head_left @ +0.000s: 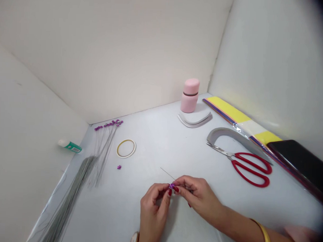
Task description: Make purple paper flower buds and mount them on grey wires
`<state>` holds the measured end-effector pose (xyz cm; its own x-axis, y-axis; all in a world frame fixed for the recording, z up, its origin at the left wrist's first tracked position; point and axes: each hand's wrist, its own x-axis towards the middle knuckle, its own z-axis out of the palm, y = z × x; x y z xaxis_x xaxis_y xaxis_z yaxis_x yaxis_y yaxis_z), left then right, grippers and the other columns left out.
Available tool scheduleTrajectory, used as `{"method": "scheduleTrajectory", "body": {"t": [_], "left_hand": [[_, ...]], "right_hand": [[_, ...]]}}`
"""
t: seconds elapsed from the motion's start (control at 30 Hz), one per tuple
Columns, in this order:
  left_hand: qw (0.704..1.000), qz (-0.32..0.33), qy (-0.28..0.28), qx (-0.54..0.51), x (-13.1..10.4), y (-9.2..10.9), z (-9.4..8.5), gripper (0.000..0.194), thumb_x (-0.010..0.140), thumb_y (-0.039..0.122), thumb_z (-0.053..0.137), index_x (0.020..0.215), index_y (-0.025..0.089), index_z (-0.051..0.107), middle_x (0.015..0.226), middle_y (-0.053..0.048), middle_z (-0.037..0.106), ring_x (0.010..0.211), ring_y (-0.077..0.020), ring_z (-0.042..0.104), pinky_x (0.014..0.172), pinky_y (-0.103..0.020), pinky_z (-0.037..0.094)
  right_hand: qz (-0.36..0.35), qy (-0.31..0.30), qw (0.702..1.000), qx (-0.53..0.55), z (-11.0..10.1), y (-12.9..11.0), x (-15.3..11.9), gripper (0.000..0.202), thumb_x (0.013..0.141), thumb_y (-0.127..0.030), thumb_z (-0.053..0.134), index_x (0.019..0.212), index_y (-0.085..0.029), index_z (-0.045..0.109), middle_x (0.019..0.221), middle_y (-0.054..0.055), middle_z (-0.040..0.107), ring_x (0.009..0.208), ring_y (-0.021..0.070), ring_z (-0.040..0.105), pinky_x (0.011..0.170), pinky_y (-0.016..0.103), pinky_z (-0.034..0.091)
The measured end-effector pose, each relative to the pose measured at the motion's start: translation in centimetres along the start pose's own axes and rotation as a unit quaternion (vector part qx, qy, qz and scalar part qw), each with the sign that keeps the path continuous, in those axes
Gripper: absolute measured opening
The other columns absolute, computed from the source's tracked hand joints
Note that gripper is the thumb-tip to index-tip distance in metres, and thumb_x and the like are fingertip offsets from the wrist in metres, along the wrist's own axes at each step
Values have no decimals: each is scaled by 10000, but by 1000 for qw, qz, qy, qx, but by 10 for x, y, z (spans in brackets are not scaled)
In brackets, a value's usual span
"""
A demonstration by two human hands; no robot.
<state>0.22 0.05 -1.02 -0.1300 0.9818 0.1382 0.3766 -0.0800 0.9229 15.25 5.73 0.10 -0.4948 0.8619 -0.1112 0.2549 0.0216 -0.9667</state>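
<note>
A small purple paper flower (pixel 172 186) is pinched between the fingertips of both hands, low in the middle of the head view. My left hand (pixel 155 205) grips it from the left with thumb and forefinger. From the right, my right hand (pixel 198 194) closes on the flower and on a thin wire (pixel 167 173), which sticks out up and to the left. Fingers hide part of the flower and where the wire meets it. Beyond my left hand, another small purple piece (pixel 119 167) lies loose on the table (pixel 147 141).
At left are purple-tipped wires (pixel 108 140), a grey wire bundle (pixel 71 199), a glue stick (pixel 70 146) and a tape roll (pixel 135 148). A pink flask (pixel 190 95), grey paper strips (pixel 194 124), red-handled scissors (pixel 236 159), coloured paper (pixel 230 111) and a dark phone (pixel 300 161) lie at right.
</note>
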Motion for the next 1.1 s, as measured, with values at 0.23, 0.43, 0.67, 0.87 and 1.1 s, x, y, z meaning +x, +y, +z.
{"method": "scheduleTrajectory", "body": {"t": [0.23,0.43,0.67,0.87,1.1], "left_hand": [[1000,13,12,16,0,4,1,92,816,159,525,813,155,617,733,-46,645,667,-155,621,597,-262,508],[998,35,17,42,1,3,2,90,781,123,544,730,145,615,655,-38,620,606,-154,594,558,-261,491],[994,95,24,53,0,4,0,105,792,80,531,789,150,609,700,-38,635,639,-137,591,586,-247,472],[992,111,1,67,0,5,0,130,807,75,527,799,168,618,686,-30,628,627,-136,574,575,-247,451],[991,111,-12,75,0,6,1,151,815,73,507,826,182,611,710,-29,640,647,-146,586,594,-256,457]], "right_hand": [[-29,-12,999,-27,2,1,-1,186,840,-285,502,840,-170,648,621,0,603,500,100,492,476,202,385],[-29,-23,999,-23,2,1,-1,169,819,-255,522,771,-160,653,647,16,628,568,118,526,521,213,397],[111,-63,973,192,2,1,3,257,788,-395,557,786,-141,600,684,2,613,374,32,386,364,170,296],[154,-73,959,224,0,-3,6,281,738,-401,610,692,-130,551,587,-12,603,333,15,339,335,156,217],[162,-62,956,238,2,-3,7,280,693,-389,663,688,-135,544,542,-35,580,343,19,332,336,156,215]]}}
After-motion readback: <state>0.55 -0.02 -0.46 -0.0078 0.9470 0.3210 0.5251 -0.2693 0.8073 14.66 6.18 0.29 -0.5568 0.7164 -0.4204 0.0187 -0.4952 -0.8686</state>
